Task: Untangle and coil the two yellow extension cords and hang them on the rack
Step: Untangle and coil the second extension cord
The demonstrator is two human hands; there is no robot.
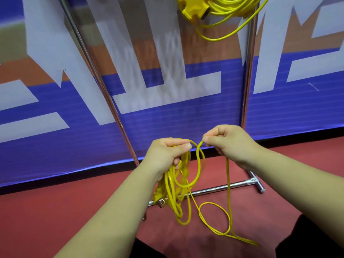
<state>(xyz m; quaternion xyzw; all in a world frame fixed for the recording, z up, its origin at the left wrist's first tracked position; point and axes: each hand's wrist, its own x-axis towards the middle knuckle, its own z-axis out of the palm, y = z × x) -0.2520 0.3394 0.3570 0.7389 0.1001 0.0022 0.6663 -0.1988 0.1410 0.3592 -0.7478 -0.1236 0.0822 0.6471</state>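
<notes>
Yellow extension cord [172, 190], seen from the head camera, hangs as a bunch of loops from the left hand [167, 153], whose grip is curled round the top of the bundle. The right hand [227, 142] pinches a single strand between thumb and forefinger, just beside the left. From there the cord drops to the red floor [55, 211] and lies in a loose loop. A second cord [223, 8] with its yellow socket block [192, 11] hangs coiled high on the metal rack [249, 75], before a blue banner [167, 118].
</notes>
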